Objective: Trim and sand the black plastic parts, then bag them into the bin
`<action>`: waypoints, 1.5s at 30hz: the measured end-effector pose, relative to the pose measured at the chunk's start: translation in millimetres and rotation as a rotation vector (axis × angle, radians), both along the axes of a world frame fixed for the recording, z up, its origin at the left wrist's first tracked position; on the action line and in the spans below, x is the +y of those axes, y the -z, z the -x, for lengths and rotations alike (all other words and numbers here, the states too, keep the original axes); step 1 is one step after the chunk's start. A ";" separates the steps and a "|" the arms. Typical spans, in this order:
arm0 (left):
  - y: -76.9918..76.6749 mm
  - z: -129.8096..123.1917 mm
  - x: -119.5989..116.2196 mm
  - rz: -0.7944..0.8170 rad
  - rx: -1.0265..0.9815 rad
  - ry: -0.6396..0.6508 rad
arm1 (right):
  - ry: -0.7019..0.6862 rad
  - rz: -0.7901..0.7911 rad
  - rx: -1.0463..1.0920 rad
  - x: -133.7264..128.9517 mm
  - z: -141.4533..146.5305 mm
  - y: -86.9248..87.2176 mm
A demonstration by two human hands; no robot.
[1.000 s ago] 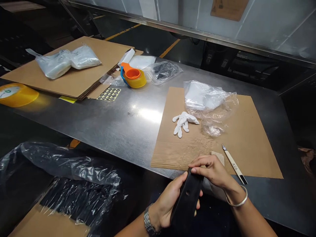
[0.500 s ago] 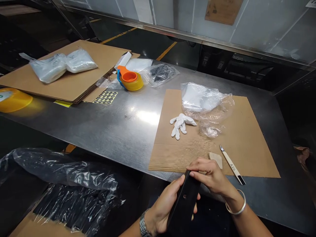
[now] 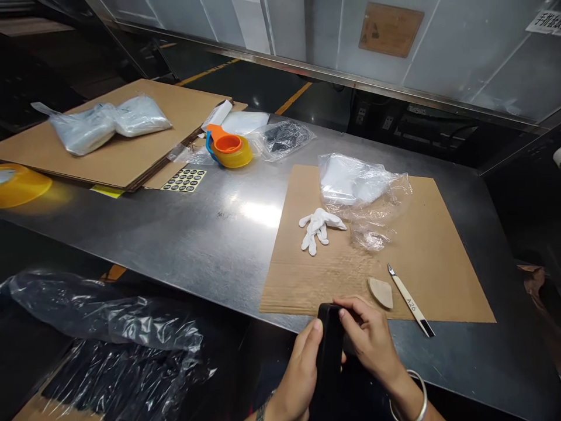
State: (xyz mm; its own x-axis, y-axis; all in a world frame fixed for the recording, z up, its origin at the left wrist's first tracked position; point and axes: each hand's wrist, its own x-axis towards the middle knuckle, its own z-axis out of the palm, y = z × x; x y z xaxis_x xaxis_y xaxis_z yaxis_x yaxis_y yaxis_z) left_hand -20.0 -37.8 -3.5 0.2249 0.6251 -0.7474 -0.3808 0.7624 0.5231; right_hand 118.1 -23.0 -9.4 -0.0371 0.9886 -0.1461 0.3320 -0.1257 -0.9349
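The left hand (image 3: 297,368) holds a black part (image 3: 328,354); clear plastic (image 3: 397,190) wraps white material (image 3: 340,186).

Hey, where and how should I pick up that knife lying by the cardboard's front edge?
Probably best by the middle of its pale handle, from above, with your right hand once it's free of the black part. The knife lies flat, metal tip pointing away from you, black end past the near edge of the cardboard.
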 end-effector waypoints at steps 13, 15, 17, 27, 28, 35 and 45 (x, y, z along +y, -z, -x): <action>1.2 5.4 8.4 0.138 -0.344 -0.104 | 0.073 0.303 0.653 3.8 15.4 4.3; 1.6 7.3 12.8 0.190 -0.425 -0.095 | 0.061 0.288 0.642 5.3 14.2 3.6; 4.5 9.7 16.1 0.208 -0.489 -0.057 | 0.076 0.281 0.648 8.4 12.5 4.3; 10.3 6.2 18.9 0.137 -0.428 0.097 | 0.247 0.000 -0.089 31.4 15.8 17.9; 9.9 4.1 21.2 0.080 -0.362 0.098 | 0.258 -0.044 -0.162 38.4 10.6 17.0; 23.7 -27.0 67.5 -0.386 -0.020 0.001 | 0.312 -0.333 -0.541 134.1 -63.8 -1.6; 100.2 -68.1 83.0 -0.927 0.814 0.124 | 0.046 -0.313 -0.996 269.2 -99.0 28.0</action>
